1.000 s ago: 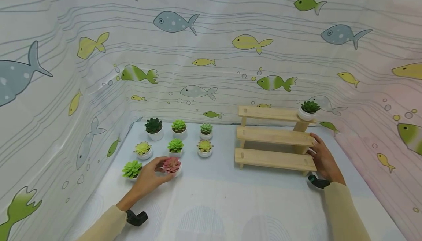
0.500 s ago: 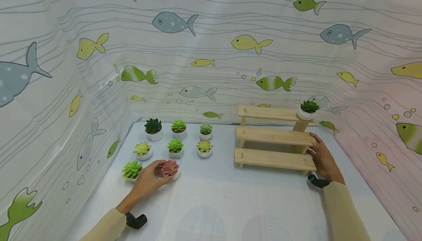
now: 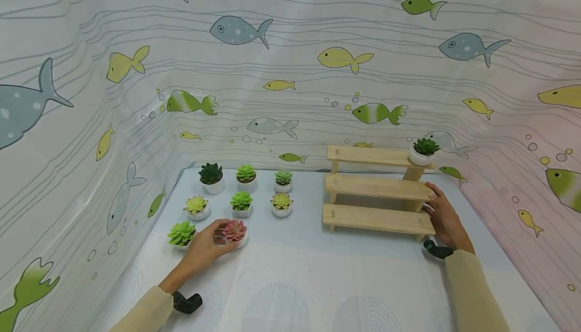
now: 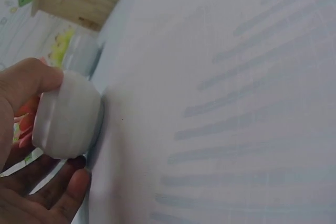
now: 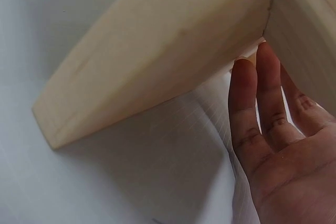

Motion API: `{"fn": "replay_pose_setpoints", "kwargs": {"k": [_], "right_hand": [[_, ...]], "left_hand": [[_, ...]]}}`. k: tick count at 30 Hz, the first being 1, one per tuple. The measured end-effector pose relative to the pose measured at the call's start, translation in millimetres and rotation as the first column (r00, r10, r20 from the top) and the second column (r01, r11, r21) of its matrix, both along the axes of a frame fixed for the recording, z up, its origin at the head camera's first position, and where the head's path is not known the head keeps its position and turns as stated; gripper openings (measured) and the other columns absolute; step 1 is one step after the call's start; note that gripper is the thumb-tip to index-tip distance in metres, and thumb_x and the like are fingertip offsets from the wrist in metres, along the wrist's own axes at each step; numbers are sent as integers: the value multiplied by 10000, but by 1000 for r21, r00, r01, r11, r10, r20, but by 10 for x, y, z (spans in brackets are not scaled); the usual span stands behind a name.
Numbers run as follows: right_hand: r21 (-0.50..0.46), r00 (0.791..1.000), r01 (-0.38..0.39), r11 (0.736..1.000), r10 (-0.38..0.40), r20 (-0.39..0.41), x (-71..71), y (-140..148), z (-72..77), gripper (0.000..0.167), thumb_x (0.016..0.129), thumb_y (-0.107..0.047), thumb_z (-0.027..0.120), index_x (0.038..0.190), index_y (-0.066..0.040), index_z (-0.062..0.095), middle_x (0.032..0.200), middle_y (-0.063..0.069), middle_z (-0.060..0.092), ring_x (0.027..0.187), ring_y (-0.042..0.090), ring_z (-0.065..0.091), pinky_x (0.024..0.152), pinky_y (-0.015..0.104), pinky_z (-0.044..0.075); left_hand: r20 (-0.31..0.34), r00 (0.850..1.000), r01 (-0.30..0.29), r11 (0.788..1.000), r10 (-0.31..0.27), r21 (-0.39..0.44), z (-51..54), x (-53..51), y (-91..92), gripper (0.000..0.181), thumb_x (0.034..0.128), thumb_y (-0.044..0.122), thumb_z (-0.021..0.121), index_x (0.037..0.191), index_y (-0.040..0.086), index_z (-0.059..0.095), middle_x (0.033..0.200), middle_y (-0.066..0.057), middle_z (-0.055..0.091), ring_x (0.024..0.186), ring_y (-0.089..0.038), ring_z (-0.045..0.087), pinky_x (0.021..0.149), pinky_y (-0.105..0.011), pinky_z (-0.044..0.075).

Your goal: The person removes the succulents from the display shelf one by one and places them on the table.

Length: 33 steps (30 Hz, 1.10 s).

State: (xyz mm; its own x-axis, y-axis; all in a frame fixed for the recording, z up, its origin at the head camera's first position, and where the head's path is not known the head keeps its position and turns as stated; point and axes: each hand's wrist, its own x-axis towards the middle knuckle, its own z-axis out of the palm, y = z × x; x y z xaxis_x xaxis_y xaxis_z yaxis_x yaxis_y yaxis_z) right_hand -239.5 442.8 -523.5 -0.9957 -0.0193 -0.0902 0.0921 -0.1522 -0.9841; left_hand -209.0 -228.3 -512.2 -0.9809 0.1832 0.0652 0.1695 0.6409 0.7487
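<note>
In the head view, my left hand (image 3: 206, 243) holds a pink succulent (image 3: 234, 230) in a small white pot at the front of the plant group. The left wrist view shows the thumb on the side of this white pot (image 4: 71, 116) and the other fingers beside and below it; the pot appears to rest on the table or just over it. My right hand (image 3: 445, 221) is at the right end of a three-step wooden stand (image 3: 376, 186). In the right wrist view its fairly straight fingers (image 5: 244, 90) reach the wood (image 5: 157, 51); the thumb cannot be made out there.
Several green and yellow potted succulents, among them a bright green one (image 3: 181, 233) and a dark green one (image 3: 211, 175), stand left of the stand. Another dark green succulent (image 3: 425, 149) sits at the top step's right end. Fish-printed cloth (image 3: 281, 110) surrounds the table.
Over the second, my left hand and the pink succulent have shifted slightly left and toward me, then stayed nearly still. My right hand remains at the stand.
</note>
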Motion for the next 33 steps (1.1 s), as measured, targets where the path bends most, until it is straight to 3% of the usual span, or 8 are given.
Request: {"fn": "replay_pose_setpoints", "kwargs": {"k": [9,17,21,28,33], "right_hand": [[-4,1000,11,1000,-11,1,16,-4,-10,548,1130,-367,385,1625,-415,156,1538,-29,265,1245,151,419,856,245,524],[5,1000,13,1000,-13,-3,29,-9,4,529,1125,-376,399,1607,-431,188,1529,-26,276,1249,155,422,866,247,521],[3,1000,11,1000,-11,-8,29,-3,11,549,1124,-379,404,1618,-418,170,1546,-5,253,1250,163,414,859,247,524],[17,999,28,999,-28,22,17,-11,13,570,1116,-409,415,1624,-430,156,1609,40,183,1276,187,391,851,252,517],[0,999,26,1000,-26,24,7,-15,2,549,1119,-398,408,1611,-436,165,1572,4,225,1298,209,365,862,257,514]], "left_hand": [[-120,989,95,995,-90,33,91,-38,42,830,819,327,900,1478,55,474,1277,-99,632,1167,-267,606,901,-390,557],[-170,981,114,989,-98,92,358,-177,70,810,860,330,866,1506,78,448,1315,-179,598,1198,-328,561,932,-519,493],[-207,973,127,986,-103,107,479,-270,105,744,890,317,839,1497,106,463,1311,-173,600,1190,-310,564,922,-522,490],[-205,967,172,981,-149,95,619,-404,260,655,900,347,826,1446,153,521,1320,-146,604,1189,-292,579,929,-529,507],[-191,963,214,971,-191,110,702,-508,405,615,914,354,810,1435,182,531,1320,-63,592,1178,-320,592,954,-531,503]]}}
